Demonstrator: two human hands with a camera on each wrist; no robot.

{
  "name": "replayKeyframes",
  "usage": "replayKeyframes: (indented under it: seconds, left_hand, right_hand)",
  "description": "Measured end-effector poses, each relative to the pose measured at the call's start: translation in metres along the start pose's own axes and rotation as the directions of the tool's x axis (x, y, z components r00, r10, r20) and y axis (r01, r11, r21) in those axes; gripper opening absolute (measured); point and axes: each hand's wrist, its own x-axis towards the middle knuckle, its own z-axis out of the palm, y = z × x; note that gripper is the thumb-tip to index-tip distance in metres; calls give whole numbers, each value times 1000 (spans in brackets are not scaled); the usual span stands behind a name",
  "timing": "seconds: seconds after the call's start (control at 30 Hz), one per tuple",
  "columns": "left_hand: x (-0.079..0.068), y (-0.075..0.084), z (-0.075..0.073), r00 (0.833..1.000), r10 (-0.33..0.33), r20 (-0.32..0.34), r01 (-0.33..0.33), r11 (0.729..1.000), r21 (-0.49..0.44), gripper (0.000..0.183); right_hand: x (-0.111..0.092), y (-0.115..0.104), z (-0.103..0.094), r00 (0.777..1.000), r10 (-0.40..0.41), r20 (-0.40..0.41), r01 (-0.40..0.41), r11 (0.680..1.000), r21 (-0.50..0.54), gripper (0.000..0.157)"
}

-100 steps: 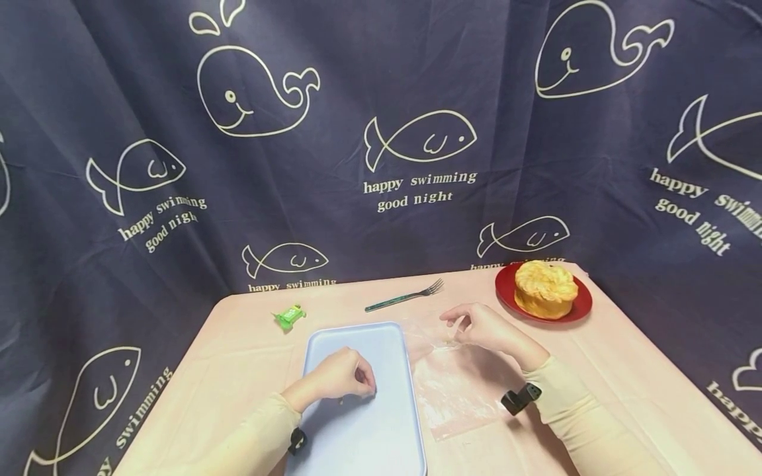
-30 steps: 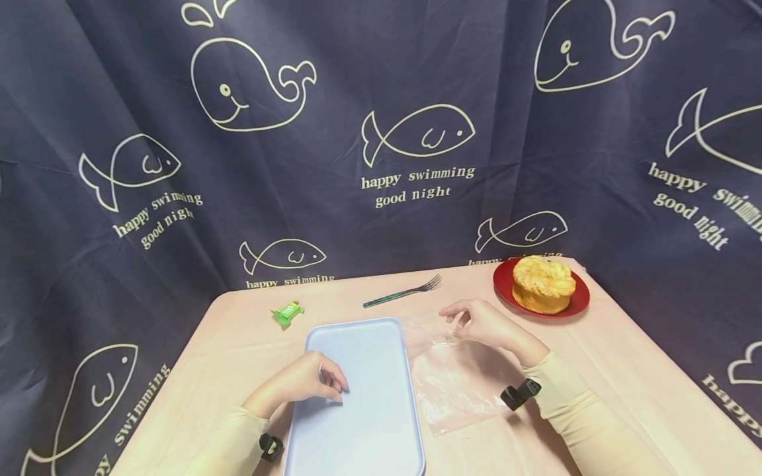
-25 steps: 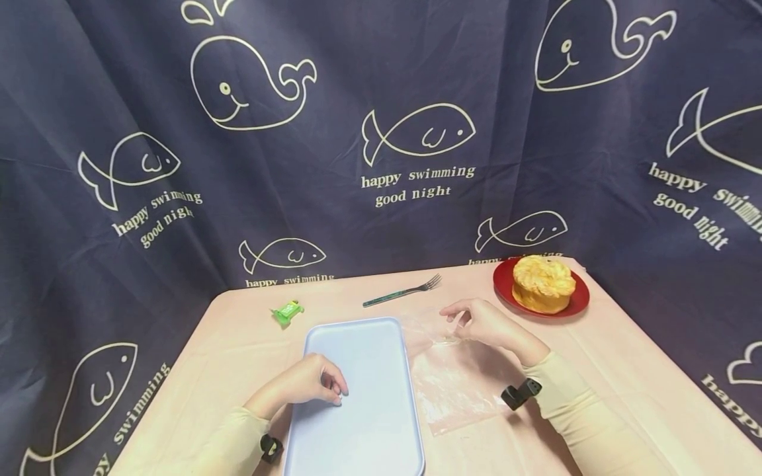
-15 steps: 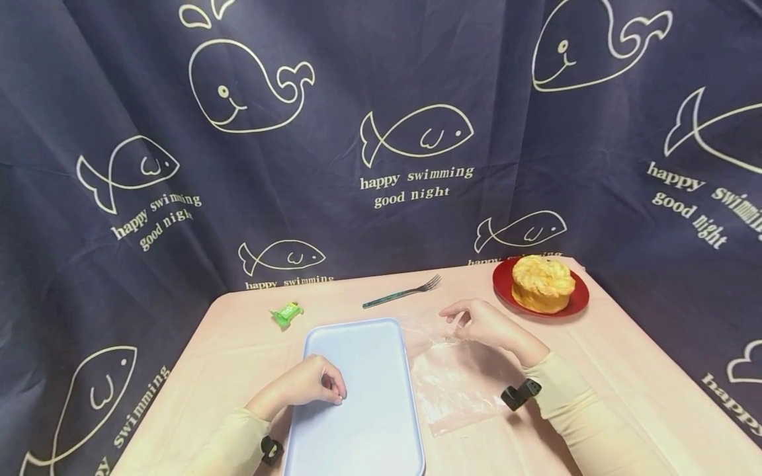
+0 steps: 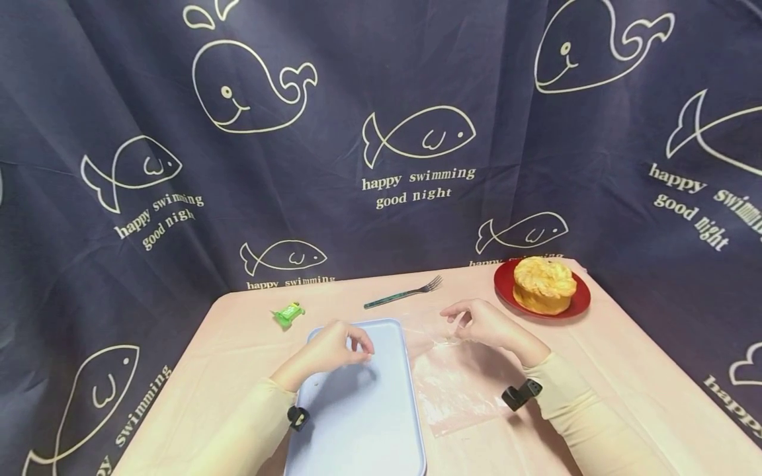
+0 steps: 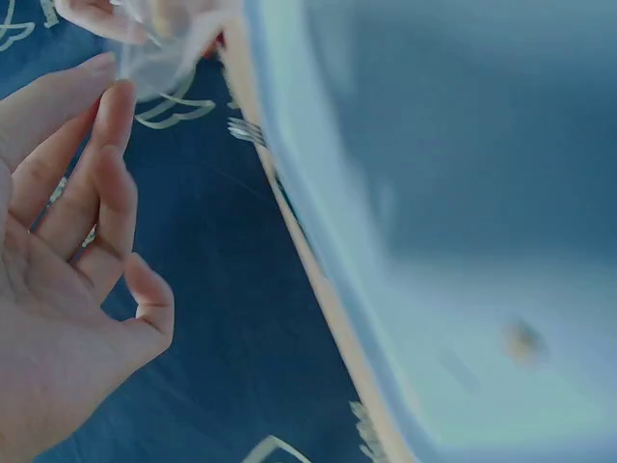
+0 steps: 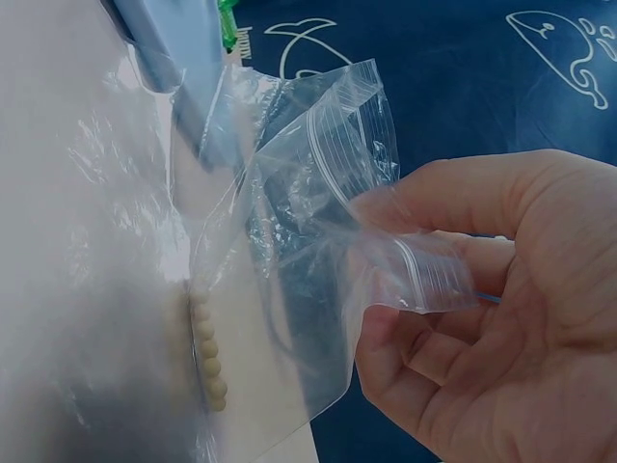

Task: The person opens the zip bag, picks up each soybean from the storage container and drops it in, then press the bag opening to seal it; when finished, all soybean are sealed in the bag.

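Observation:
My right hand (image 5: 485,324) pinches the zip-top edge of a clear plastic zip bag (image 7: 299,183), whose mouth gapes. Several small, pale yellow round beans (image 7: 209,352) lie in a row inside the bag. My left hand (image 5: 333,345) is raised over the far part of a light blue tray (image 5: 381,423). Its thumb and forefinger meet around a tiny pale speck, apparently a bean (image 5: 370,357); the fingers mostly hide it. In the left wrist view, these fingertips (image 6: 118,92) are near the bag. Another small bean-like piece (image 6: 523,342), blurred there, lies on the tray.
A fork (image 5: 405,294) lies behind the tray. To its left is a green wrapped sweet (image 5: 290,314). At the back right, a red plate (image 5: 580,305) bears a round golden bread (image 5: 543,291). A dark printed curtain (image 5: 417,231) surrounds the pink table.
My left hand has pinched a tiny piece from the tray, then lifted and moved away from me and to the right. The right hand holds the bag in the same place.

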Motion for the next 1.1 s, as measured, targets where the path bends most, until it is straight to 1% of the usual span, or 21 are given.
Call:
replayKeyframes:
  seconds: [0.13, 0.23, 0.33, 0.47, 0.6, 0.67, 0.77, 0.87, 0.93, 1.03, 1.1]
  left_hand:
    - [26, 17, 2, 998, 32, -54, -33, 999, -31, 8]
    - [43, 24, 7, 993, 70, -98, -74, 996, -41, 9]
    - [58, 29, 13, 986, 89, -138, -96, 994, -47, 10]
    - [76, 36, 21, 979, 84, -186, -95, 994, -51, 9]
    - [91, 42, 27, 978, 71, -198, -84, 995, -61, 7]
    - [97, 45, 30, 980, 70, -186, -80, 996, -50, 7]
    - [104, 46, 36, 982, 73, -171, -72, 997, 13, 7]
    - [108, 44, 42, 983, 77, -168, -63, 994, 86, 9]
    - [109, 43, 44, 982, 84, -167, -66, 992, 111, 9]
    - [107, 40, 45, 984, 87, -156, -74, 993, 90, 10]
    - [105, 39, 44, 985, 85, -152, -80, 996, 40, 12]
  right_hand:
    - [-1, 0, -1, 1000, -6, 1, 6, 1000, -14, 44]
    - [-2, 1, -1, 1000, -20, 0, 20, 1000, -19, 43]
    - [-2, 1, -1, 1000, -27, 1, 27, 1000, -15, 44]
    - [-3, 2, -2, 1000, -23, 2, 23, 1000, -3, 45]
    - [-2, 0, -3, 1000, -27, -2, 26, 999, -27, 44]
    - [-1, -1, -4, 999, -32, -5, 32, 998, -47, 44]
    - [0, -2, -3, 999, -41, -8, 40, 997, -63, 44]
    - [1, -3, -3, 998, -54, -10, 53, 996, -65, 43]
    - [2, -4, -3, 998, -60, -10, 59, 996, -63, 43]
    - [2, -4, -3, 998, -58, -8, 57, 996, -63, 43]
    - [2, -5, -3, 998, -55, -5, 54, 997, -61, 43]
